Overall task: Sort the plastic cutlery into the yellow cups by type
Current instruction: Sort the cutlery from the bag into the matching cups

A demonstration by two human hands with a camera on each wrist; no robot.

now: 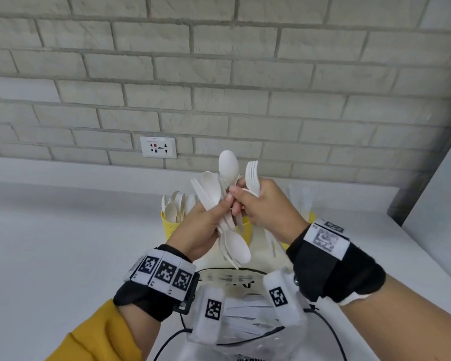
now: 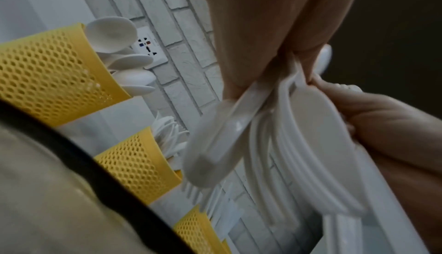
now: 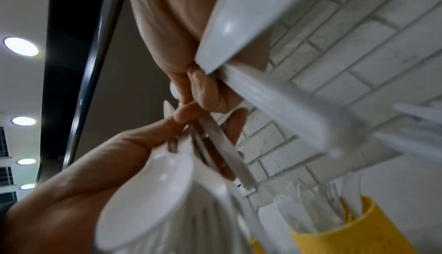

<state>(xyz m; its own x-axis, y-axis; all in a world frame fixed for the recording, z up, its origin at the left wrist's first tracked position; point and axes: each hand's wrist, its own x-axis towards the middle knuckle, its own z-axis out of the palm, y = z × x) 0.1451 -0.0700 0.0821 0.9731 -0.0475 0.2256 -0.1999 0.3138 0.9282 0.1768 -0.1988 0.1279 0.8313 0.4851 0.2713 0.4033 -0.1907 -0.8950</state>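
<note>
White counter (image 1: 63, 230), bag (image 1: 250, 345) lettering unreadable

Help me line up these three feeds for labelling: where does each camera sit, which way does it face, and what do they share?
Head: worn on the head, looking forward and down at the left hand and right hand gripping a cutlery bundle; both forearms show.
Left wrist: looks along the left hand's fingers at three yellow cups.
Right wrist: looks up along the right hand's fingers at the ceiling lights.
Shared: the bundle, cups, brick wall.
</note>
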